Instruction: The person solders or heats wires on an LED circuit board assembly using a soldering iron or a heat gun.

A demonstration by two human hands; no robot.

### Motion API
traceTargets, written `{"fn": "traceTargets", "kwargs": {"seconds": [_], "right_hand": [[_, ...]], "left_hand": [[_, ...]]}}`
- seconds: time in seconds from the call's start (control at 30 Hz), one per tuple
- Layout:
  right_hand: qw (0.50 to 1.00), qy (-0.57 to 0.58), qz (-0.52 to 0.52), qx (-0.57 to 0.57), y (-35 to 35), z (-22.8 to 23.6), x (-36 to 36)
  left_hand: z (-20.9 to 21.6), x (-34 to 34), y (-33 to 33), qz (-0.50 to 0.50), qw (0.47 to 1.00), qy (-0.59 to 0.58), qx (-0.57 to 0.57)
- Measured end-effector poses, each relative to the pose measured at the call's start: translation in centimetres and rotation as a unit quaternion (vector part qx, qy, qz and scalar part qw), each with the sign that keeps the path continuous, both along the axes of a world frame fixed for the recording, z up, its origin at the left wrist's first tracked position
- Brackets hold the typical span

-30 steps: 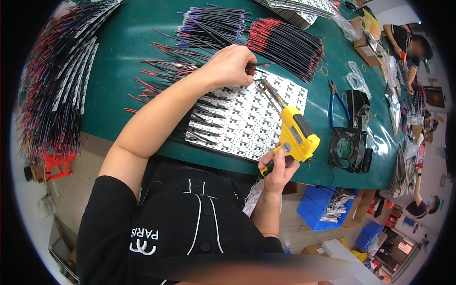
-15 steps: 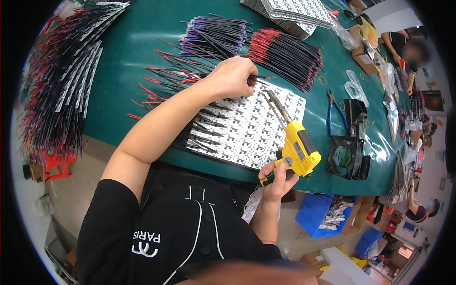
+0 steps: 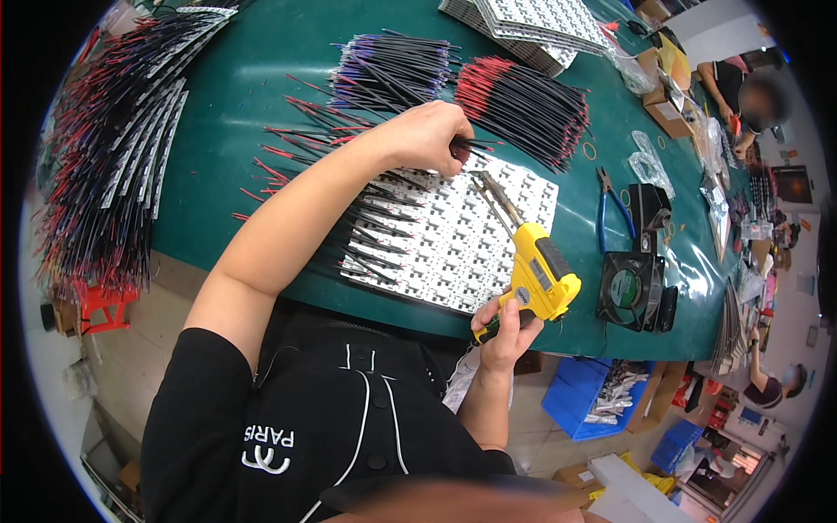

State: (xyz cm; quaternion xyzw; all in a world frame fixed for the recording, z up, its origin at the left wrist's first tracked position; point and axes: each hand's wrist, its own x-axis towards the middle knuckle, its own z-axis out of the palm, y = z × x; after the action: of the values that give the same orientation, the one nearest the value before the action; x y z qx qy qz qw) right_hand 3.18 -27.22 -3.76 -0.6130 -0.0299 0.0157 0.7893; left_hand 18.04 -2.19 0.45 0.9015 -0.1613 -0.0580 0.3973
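A green table (image 3: 235,113) fills the upper half of the frame, with a crowded workshop floor below and to the lower right, where two blue bins (image 3: 602,401) sit under the table edge. Another person (image 3: 741,83) works at the far upper right.

At the left edge lies one long heap of finished strips with red and black wires (image 3: 105,166). In the middle is one white panel of small boards (image 3: 453,235), many black wires already attached along its left side. Above it are two bundles of cut wire: one purple-tipped (image 3: 392,65) at top centre, one red-tipped (image 3: 523,100) just right of it, with loose red-tipped wires (image 3: 296,139) scattered to their left. One stack of more white panels (image 3: 540,26) sits at the top edge.

My left hand (image 3: 427,135) rests at the panel's upper edge, fingers curled tight and pinching a thin black wire (image 3: 484,142) against it. My right hand (image 3: 506,327), at lower centre just off the table edge, is closed firmly around the grip of one yellow soldering gun (image 3: 536,275), whose metal tip (image 3: 488,192) reaches up over the panel, near my left hand.

To the right are one black fan (image 3: 632,288) and one pair of blue-handled pliers (image 3: 610,213).
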Motion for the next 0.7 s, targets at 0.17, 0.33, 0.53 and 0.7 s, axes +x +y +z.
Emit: {"fn": "traceTargets", "kwargs": {"seconds": [0.17, 0.33, 0.53, 0.7], "right_hand": [[1.0, 0.001, -0.002, 0.002, 0.2, 0.2, 0.1], [1.0, 0.009, -0.003, -0.02, 0.4, 0.8, 0.2], [0.999, -0.003, -0.008, -0.04, 0.6, 1.0, 0.1], [0.998, -0.005, -0.052, -0.022, 0.6, 1.4, -0.2]], "left_hand": [[0.2, 0.6, 0.2, -0.021, 1.0, 0.021, -0.004], [0.2, 0.8, 0.1, -0.029, 0.999, 0.032, 0.018], [0.2, 0.6, -0.3, -0.029, 0.998, -0.012, 0.056], [0.4, 0.3, -0.5, -0.028, 0.996, -0.051, 0.063]]}}
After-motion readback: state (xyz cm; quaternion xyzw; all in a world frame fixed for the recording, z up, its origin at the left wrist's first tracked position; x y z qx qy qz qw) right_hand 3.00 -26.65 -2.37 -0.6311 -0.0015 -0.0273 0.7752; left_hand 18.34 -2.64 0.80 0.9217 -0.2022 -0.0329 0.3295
